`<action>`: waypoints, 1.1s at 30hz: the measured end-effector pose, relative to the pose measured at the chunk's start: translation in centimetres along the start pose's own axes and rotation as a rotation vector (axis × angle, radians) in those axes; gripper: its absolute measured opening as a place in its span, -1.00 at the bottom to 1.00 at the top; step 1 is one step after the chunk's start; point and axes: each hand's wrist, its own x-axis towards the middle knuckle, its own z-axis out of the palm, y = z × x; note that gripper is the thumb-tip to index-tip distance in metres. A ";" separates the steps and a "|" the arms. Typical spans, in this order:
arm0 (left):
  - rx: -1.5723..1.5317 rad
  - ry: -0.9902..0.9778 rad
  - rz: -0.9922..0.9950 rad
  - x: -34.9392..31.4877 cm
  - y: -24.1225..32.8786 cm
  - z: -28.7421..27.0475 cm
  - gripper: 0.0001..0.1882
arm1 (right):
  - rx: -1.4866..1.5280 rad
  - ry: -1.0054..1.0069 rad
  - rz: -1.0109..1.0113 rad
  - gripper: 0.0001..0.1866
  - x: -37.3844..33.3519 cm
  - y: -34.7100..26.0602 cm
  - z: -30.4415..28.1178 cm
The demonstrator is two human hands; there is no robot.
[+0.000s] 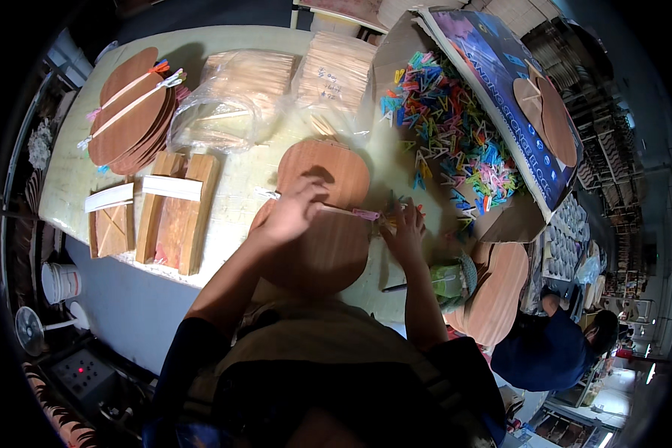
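In front of me lies a brown, waisted wooden plate [328, 254], shaped like a small guitar body. A thin pale wooden strip [339, 210] crosses its waist. A white clothespin [267, 193] sits at the strip's left end and a pink clothespin [364, 214] at its right end. Over the strip's left half is my left hand [297, 210], its fingers bent but apart, seemingly holding nothing. Beside the plate's right edge, my right hand [405, 231] has its fingers closed around small coloured clothespins [388, 218], partly hidden by the fingers.
A cardboard box [493, 123] of coloured clothespins [455, 127] stands at right. Bagged strips [250, 71] and a bundle of strips [332, 75] lie behind. Stacked plates [131, 112] and wooden blocks [175, 216] are left. At lower right are a green container [449, 282], more plates [494, 291] and another person [549, 347].
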 end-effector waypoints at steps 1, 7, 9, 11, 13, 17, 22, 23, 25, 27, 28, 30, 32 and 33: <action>0.017 0.071 -0.016 -0.5 0.0 -1.3 -0.78 | -0.006 0.077 -0.011 -0.32 -0.8 0.1 -0.1; 0.107 0.636 -0.340 -8.1 -4.8 -12.7 -0.78 | 0.023 0.198 -0.152 -0.55 -3.3 -1.2 1.2; -0.065 0.926 -0.503 -11.6 -8.2 -17.1 -0.81 | -0.135 0.350 -0.168 -0.55 -3.6 -1.7 1.4; -0.022 1.211 -0.502 -14.8 -11.9 -21.2 -0.84 | -0.170 0.207 -0.232 -0.58 -3.3 -1.6 1.4; 0.119 1.366 -0.553 -17.3 -15.3 -25.0 -0.82 | -0.115 0.049 -0.290 -0.62 -2.8 -0.9 1.4; -0.086 1.675 -0.982 -19.8 -20.9 -30.9 -0.79 | -0.049 0.081 -0.188 -0.75 -2.8 1.1 1.6; -0.389 1.713 -0.996 -19.7 -24.4 -34.4 -0.83 | -0.242 0.365 -0.183 -0.86 -4.1 1.0 1.7; -0.445 1.669 -1.009 -19.8 -24.8 -34.9 -0.80 | -0.176 0.304 -0.130 -0.85 -4.6 0.5 1.7; -0.464 1.493 -1.107 -20.2 -25.3 -35.8 -0.77 | -0.149 0.130 -0.028 -0.83 -5.6 -0.4 1.4; -1.180 1.429 -0.875 -20.7 -25.7 -36.2 -0.78 | -0.223 -0.093 0.100 -0.80 -6.8 -1.5 1.3; -1.318 1.409 -0.871 -21.0 -26.0 -36.4 -0.76 | -0.202 -0.121 0.063 -0.77 -7.3 -2.3 1.7; -1.489 1.205 -0.783 -21.9 -26.6 -36.6 -0.78 | -0.170 -0.150 0.082 -0.74 -8.1 -3.5 1.9; -1.534 1.248 -0.753 -22.1 -27.3 -37.1 -0.78 | -0.116 -0.140 0.162 -0.61 -8.0 -4.5 2.0; -1.512 1.099 -0.588 -22.2 -27.5 -37.0 -0.71 | -0.056 -0.075 0.118 -0.57 -8.1 -5.0 2.0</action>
